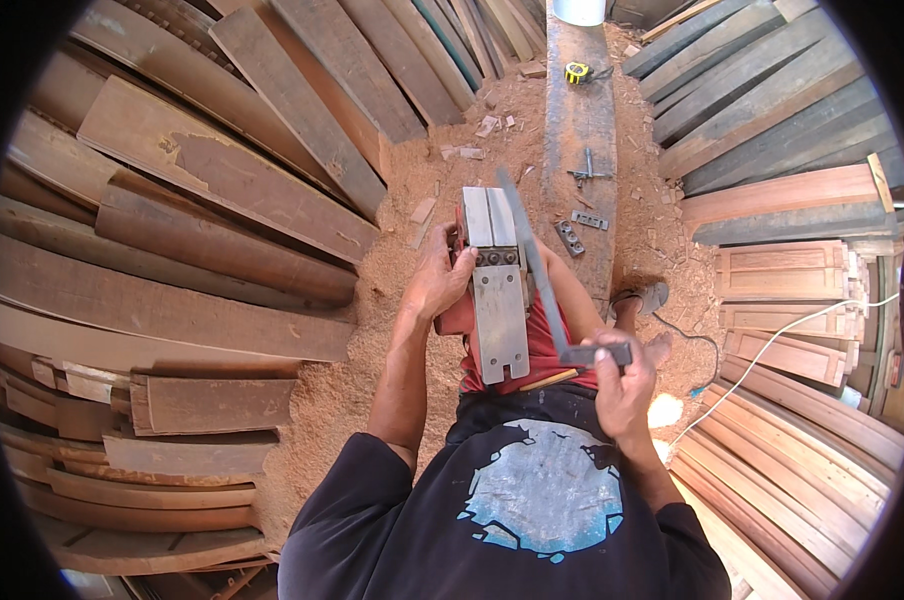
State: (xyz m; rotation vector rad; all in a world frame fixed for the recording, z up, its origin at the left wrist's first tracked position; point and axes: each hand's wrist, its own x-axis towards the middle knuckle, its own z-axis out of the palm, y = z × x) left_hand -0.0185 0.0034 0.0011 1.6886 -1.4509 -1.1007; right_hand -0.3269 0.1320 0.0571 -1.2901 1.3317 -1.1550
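Note:
My left hand point(440, 275) is wrapped round the side of an electric hand planer point(501, 325) with a red body. The planer lies upside down over my lap, its bare metal sole facing up. A row of bolts shows across the cutter gap, near my left thumb. In my right hand point(624, 390) is a dark try square point(542, 275), gripped by its short thick stock. Its long blade slants up and to the left, alongside the planer's right edge; whether the two touch, I cannot tell. A wooden plank point(580, 125) runs away in front of me.
On the plank rest a yellow tape measure point(576, 72), a T-shaped metal tool point(587, 172) and two small metal pieces with holes point(590, 219). Sawdust point(372, 400) covers the floor. Boards point(222, 180) line the left, more timber and panels point(782, 270) the right. A pale cord point(772, 365) crosses the right side.

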